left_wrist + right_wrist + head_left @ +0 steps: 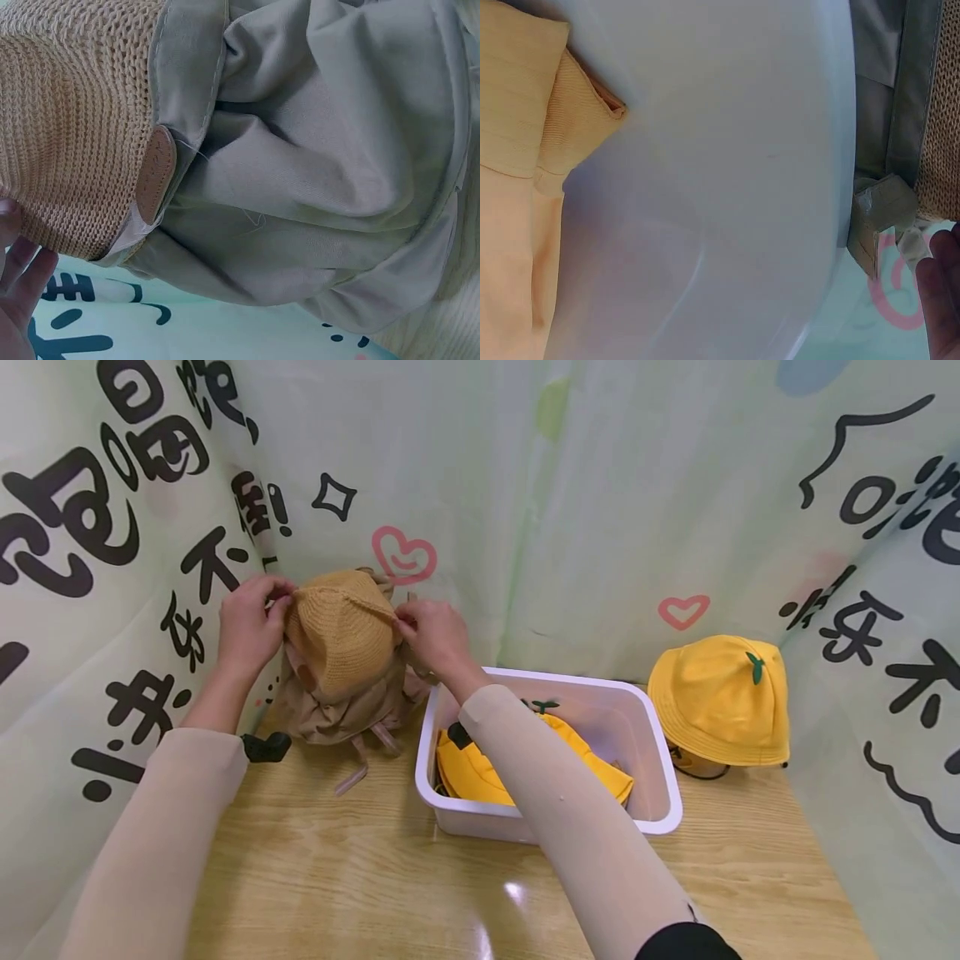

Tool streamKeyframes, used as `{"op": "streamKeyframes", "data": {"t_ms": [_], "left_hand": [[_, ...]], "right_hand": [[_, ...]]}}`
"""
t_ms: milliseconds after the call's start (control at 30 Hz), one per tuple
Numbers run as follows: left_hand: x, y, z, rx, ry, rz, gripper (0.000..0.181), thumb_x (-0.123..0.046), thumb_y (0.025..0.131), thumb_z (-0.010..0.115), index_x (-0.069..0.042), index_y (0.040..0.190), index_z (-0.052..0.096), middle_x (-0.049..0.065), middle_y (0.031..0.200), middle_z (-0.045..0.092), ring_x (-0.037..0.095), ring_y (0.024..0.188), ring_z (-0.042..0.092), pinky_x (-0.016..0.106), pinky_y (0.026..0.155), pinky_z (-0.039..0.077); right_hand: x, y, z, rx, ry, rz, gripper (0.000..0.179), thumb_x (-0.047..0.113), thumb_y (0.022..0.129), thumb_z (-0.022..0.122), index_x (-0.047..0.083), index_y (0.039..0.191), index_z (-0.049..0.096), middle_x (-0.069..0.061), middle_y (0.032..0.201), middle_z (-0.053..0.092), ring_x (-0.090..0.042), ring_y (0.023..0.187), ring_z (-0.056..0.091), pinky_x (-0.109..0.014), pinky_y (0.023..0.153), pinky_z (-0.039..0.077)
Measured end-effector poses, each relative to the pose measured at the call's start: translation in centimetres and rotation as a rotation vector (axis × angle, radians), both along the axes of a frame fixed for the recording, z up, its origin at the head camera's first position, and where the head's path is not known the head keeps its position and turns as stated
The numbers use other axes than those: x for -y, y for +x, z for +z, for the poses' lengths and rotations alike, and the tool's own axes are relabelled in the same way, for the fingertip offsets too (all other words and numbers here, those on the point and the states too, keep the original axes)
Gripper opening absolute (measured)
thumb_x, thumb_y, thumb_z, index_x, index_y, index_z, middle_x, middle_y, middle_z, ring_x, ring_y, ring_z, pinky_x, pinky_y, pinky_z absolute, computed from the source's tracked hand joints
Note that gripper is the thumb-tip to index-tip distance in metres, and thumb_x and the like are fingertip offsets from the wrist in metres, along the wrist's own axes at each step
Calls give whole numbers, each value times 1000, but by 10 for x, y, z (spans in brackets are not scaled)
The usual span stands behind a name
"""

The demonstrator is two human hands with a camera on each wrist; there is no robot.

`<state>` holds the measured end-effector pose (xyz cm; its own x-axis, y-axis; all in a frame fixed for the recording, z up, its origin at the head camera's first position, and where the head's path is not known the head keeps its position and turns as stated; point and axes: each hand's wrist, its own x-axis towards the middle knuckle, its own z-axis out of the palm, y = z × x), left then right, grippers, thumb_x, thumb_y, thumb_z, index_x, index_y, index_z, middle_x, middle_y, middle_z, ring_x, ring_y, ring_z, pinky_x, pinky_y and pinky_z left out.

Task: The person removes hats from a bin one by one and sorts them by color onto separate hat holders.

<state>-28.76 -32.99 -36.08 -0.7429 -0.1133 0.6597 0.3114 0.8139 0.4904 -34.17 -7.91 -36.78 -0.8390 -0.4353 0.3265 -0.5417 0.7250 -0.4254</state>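
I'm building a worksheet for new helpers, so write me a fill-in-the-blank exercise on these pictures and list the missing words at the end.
1. In the head view, the tan hat, held by the left hand and right hand, is to the ____ of the bin.
2. The folded cloth inside the bin is coloured ____.
3. The sprout on the yellow hat is coloured ____.
4. The pink outline on the curtain forms a ____.

Missing words: left; yellow; green; heart.

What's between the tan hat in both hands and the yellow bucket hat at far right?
In the head view, a pale plastic bin with a yellow hat inside stands between the tan hat and the bucket hat; the right sleeve crosses above it.
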Motion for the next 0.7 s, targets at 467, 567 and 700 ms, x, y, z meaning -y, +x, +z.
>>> {"op": "streamKeyframes", "data": {"t_ms": [467, 567, 700], "left_hand": [[3, -7, -12, 49, -13, 7, 11, 1, 97, 60, 5, 102, 69, 24, 101, 69, 41, 98, 64, 55, 93, 44], [3, -8, -14, 63, -17, 4, 11, 1, 97, 60, 4, 103, 69, 24, 101, 70, 41, 97, 65, 55, 92, 44], [3, -8, -15, 90, -5, 8, 11, 0, 97, 60, 4, 103, 69, 23, 101, 70, 40, 98, 66, 56, 93, 42]], "right_hand": [[1, -4, -12, 19, 33, 3, 20, 28, 101, 61, 19, 106, 78, 5, 96, 74, -13, 86, 64, -29, 76, 53], [1, -4, -15, 28, 31, 2, 20, 27, 101, 61, 19, 107, 78, 4, 97, 74, -13, 85, 63, -29, 75, 52], [2, -5, -17, 30, 36, -4, 20, 27, 101, 61, 20, 108, 78, 4, 99, 74, -14, 85, 63, -30, 74, 51]]}}
